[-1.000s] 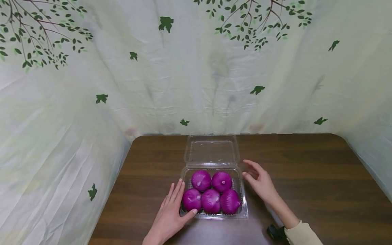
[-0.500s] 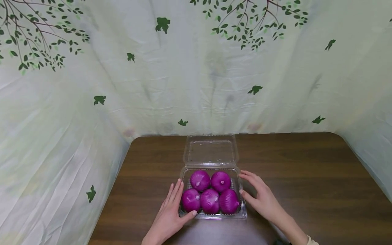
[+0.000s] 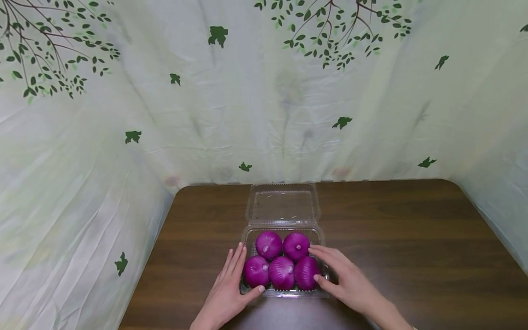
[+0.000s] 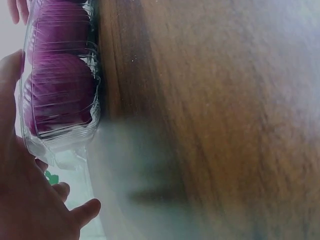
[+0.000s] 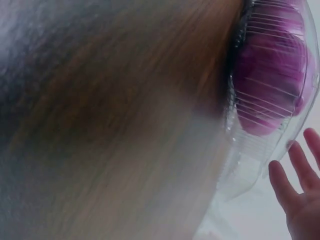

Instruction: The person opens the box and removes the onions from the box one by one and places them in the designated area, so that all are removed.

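Note:
A clear plastic clamshell container (image 3: 288,294) sits on the table with its lid (image 3: 283,206) folded back. Several purple onions lie in it in two rows, two behind and three in front. My left hand (image 3: 228,286) rests along the container's left side, fingers straight, thumb over the front rim. From the right, my right hand (image 3: 348,280) reaches over the rim to the front-right onion (image 3: 306,273). Its thumb tip is at that onion's side, and its fingertips lie between this onion and the back-right onion (image 3: 296,246). Firm contact cannot be made out.
The brown wooden table (image 3: 404,229) extends to both sides of the container. A pale curtain (image 3: 268,105) printed with leaves and branches hangs behind the table's far edge and around its sides.
My right hand has moved left and slightly down, from beside the container to over its right rim at the onions. My left hand has stayed in place.

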Motion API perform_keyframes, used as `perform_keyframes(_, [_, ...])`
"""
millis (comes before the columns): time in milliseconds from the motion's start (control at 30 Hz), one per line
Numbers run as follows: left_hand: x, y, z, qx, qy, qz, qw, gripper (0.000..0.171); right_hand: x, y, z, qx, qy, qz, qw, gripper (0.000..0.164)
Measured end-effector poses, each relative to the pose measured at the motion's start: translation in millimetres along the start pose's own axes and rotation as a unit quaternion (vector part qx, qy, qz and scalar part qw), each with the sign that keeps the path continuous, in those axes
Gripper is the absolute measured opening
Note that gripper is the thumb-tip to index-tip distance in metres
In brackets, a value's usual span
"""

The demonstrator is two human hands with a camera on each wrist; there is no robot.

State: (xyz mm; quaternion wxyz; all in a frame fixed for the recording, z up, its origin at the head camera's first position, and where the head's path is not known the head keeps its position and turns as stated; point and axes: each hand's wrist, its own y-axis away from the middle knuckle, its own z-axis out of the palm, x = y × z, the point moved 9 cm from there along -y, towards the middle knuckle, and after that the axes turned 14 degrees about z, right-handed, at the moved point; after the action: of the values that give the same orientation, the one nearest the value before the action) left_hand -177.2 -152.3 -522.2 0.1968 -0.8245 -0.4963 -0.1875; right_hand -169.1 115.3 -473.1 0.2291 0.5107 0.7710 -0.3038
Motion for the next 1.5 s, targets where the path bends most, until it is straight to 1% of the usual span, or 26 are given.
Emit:
perform_keyframes(133, [-0.1,0.0,-0.7,-0.001,0.001,-0.002,1.0000,0.104,-5,0,6,-0.003,0.017,-0.021,1.000,0.054])
perform_keyframes(200, [0.0,-0.3,-0.9,-0.001,0.001,-0.001,1.0000,0.104,-5,-1,9,-0.004,0.027,-0.022,0.999,0.053])
perform_keyframes(400, [0.2,-1.8,0.0,-0.005,0.004,-0.001,1.0000,0.104,0,-4,17,-0.020,0.054,0.005,0.998,0.058])
perform_keyframes(500, [0.1,-1.9,-0.1,-0.005,0.006,-0.001,1.0000,0.104,-1,-6,20,-0.027,0.063,0.011,0.998,0.061])
perform_keyframes(633, [0.2,-1.5,-0.9,-0.003,0.009,0.000,1.0000,0.104,-2,-8,23,-0.027,0.071,0.014,0.997,0.064])
perform_keyframes(833, [0.2,-1.4,-1.4,0.001,0.012,0.003,0.9999,0.104,1,-12,25,-0.037,0.074,0.045,0.996,0.066])
perform_keyframes(900, [0.0,-1.2,-1.2,0.000,0.011,0.002,0.9999,0.104,1,-13,25,-0.041,0.072,0.049,0.995,0.065])
perform_keyframes(1000, [-0.3,-1.0,-1.1,-0.002,0.010,-0.001,0.9999,0.104,1,-15,25,-0.039,0.073,0.046,0.996,0.063])
perform_keyframes(1267, [-1.0,-0.2,-0.3,-0.007,0.011,-0.006,0.9999,0.105,-3,-15,25,-0.017,0.084,0.024,0.996,0.059])
perform_keyframes(1500, [-1.5,0.5,0.1,-0.005,0.012,-0.005,0.9999,0.105,-5,-13,24,-0.002,0.081,0.013,0.997,0.061])
